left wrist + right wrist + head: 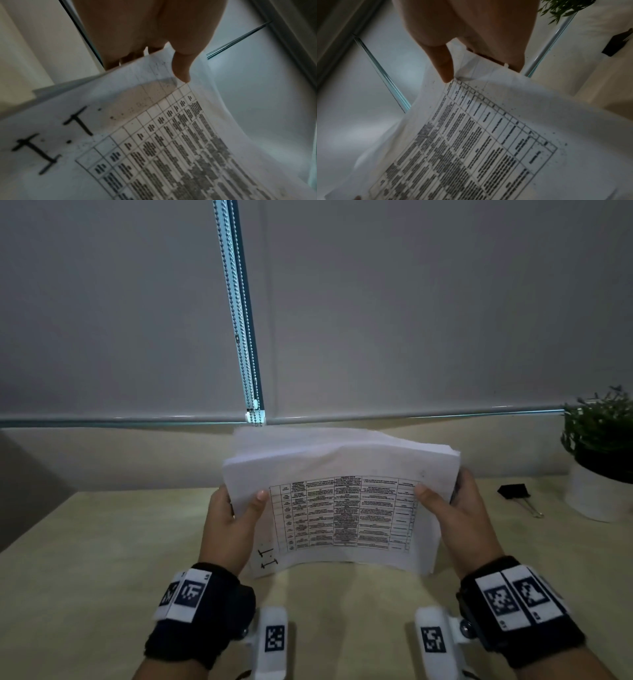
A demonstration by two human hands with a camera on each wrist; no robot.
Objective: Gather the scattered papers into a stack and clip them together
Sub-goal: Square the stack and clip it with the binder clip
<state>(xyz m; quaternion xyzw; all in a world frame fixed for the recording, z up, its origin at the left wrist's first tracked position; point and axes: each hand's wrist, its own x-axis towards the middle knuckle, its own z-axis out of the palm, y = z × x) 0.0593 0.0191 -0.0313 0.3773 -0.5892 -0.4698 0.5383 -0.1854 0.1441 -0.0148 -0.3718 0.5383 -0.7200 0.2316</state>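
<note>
A stack of white papers [339, 501] with a printed table on the top sheet stands on its lower edge on the beige desk [102, 542], leaning away and bowed. My left hand [236, 518] grips its left side, thumb on the front and fingers behind. My right hand [448, 508] grips the right side the same way. In the left wrist view the thumb presses the top sheet of the papers [154, 135]. The right wrist view shows my thumb on the papers [488, 135] too. A black binder clip [513, 492] lies on the desk to the right, apart from both hands.
A potted green plant [599, 453] in a white pot stands at the far right, just behind the clip. A grey roller blind [376, 320] with a bead chain [245, 337] hangs behind the desk. The binder clip [618, 43] and plant leaves show at the right wrist view's edge.
</note>
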